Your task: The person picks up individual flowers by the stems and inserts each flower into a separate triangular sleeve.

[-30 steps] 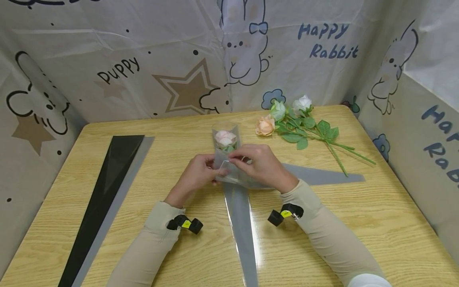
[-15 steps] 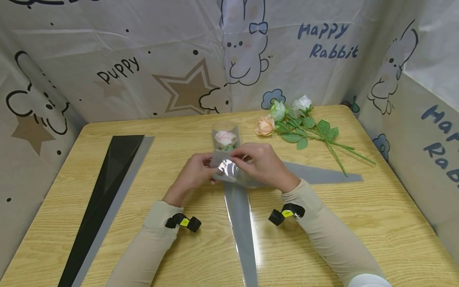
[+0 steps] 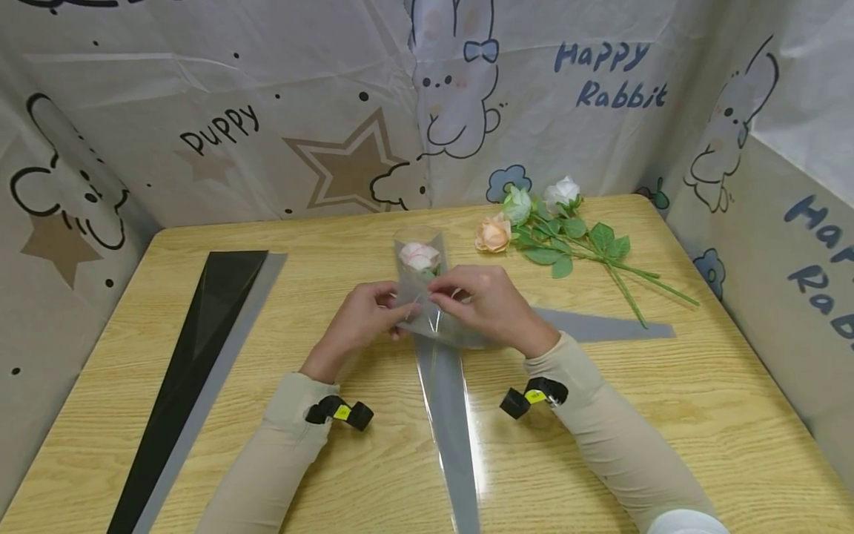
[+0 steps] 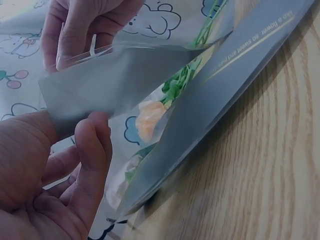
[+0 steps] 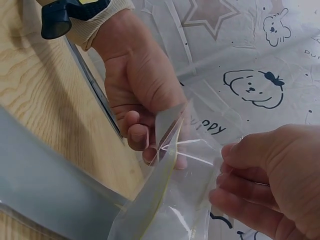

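Just beyond the table's middle, my left hand [image 3: 363, 315] grips one side of the wide end of a grey and clear plastic flower sleeve [image 4: 115, 80]. My right hand [image 3: 487, 308] pinches the film's opposite edge between thumb and fingertips. The narrow tail of this sleeve [image 3: 607, 326] stretches to the right. Beneath it lies a second tapered sleeve [image 3: 447, 437], pointing toward me, with gold print on it in the left wrist view. A pale pink rose [image 3: 419, 256] shows at this lower sleeve's wide far end, its stem hidden behind the hands and film.
Several loose artificial roses, among them a peach rose [image 3: 494, 233] and a white rose [image 3: 563, 193], lie at the back right, stems toward the right. Black and grey sleeves [image 3: 200, 348] are stacked on the left. A printed cloth [image 3: 320, 89] surrounds the wooden table [image 3: 320, 475].
The film between my hands shifts and its bright glare alters. My left hand has edged slightly left and away from me; the right hand stays nearly in place. Roses and stacked sleeves are unmoved.
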`<state>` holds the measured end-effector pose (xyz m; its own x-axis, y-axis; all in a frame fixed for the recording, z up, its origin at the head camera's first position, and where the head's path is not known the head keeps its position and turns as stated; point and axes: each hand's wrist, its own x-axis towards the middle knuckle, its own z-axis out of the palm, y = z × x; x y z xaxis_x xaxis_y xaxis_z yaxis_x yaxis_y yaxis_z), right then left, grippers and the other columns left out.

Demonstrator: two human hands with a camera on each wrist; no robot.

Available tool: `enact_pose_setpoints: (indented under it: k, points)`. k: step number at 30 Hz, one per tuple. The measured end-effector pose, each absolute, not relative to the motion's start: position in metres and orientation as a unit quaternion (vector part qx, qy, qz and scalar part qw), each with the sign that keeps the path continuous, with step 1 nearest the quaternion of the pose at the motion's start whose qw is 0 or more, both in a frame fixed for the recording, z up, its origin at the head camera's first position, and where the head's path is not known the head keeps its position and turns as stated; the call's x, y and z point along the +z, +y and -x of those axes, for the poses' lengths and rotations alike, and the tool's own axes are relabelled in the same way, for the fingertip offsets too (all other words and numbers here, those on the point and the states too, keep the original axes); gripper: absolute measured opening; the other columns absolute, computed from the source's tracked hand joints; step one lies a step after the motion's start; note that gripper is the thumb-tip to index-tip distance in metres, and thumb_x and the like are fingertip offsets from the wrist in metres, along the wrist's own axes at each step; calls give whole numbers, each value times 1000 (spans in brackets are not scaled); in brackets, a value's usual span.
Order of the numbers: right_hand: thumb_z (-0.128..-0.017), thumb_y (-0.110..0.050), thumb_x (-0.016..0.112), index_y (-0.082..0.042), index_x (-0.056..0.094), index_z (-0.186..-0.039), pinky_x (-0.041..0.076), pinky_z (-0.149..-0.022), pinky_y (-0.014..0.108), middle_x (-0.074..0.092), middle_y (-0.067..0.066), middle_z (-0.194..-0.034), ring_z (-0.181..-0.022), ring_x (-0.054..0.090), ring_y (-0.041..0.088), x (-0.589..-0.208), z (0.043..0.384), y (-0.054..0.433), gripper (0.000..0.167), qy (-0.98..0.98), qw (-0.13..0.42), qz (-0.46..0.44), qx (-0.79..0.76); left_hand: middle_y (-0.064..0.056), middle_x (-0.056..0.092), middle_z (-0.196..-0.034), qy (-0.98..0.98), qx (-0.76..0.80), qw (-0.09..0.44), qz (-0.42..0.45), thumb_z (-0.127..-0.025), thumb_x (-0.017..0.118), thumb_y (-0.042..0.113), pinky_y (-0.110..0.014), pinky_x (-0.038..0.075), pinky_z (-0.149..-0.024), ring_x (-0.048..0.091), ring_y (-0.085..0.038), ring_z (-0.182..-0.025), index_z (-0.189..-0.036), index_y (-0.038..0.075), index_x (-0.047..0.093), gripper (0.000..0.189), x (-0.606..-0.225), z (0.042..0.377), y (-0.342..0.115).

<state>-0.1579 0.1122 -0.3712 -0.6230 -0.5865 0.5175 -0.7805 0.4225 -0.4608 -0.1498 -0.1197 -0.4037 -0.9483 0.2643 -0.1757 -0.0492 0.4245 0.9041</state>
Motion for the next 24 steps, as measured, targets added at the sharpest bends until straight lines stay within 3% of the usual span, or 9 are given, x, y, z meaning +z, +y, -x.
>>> enact_pose_setpoints:
  k: [8, 15, 21, 24]
  points:
    - [-92, -9, 78, -5, 79, -102, 63, -70, 22, 80, 8, -93, -80, 76, 14, -374, 159, 112, 11, -840, 145, -406, 330, -11, 74, -84, 829, 536, 141, -74, -101, 68, 34, -38, 61, -70, 68, -18, -65, -118, 12, 69, 28, -399, 147, -118]
    - [-92, -10, 78, -5, 80, -100, 63, -69, 22, 80, 8, -91, -79, 76, 14, -379, 161, 111, 10, -841, 142, -402, 333, -15, 73, -87, 821, 564, 77, -56, -102, 66, 40, -38, 63, -67, 72, -32, -72, -117, 11, 70, 33, -392, 149, -126]
    - [-92, -11, 78, -5, 80, -99, 62, -69, 22, 80, 7, -89, -78, 75, 13, -383, 162, 110, 10, -847, 138, -395, 328, -20, 73, -93, 811, 582, 31, -51, -103, 64, 39, -30, 62, -63, 73, -28, -71, -118, 7, 70, 36, -370, 157, -128]
    - [-91, -10, 79, -5, 80, -98, 63, -69, 23, 80, 7, -88, -77, 75, 14, -385, 164, 110, 8, -848, 137, -394, 327, -12, 72, -86, 812, 580, 15, -62, -102, 65, 38, -32, 62, -63, 72, -25, -69, -115, 9, 71, 32, -352, 164, -120]
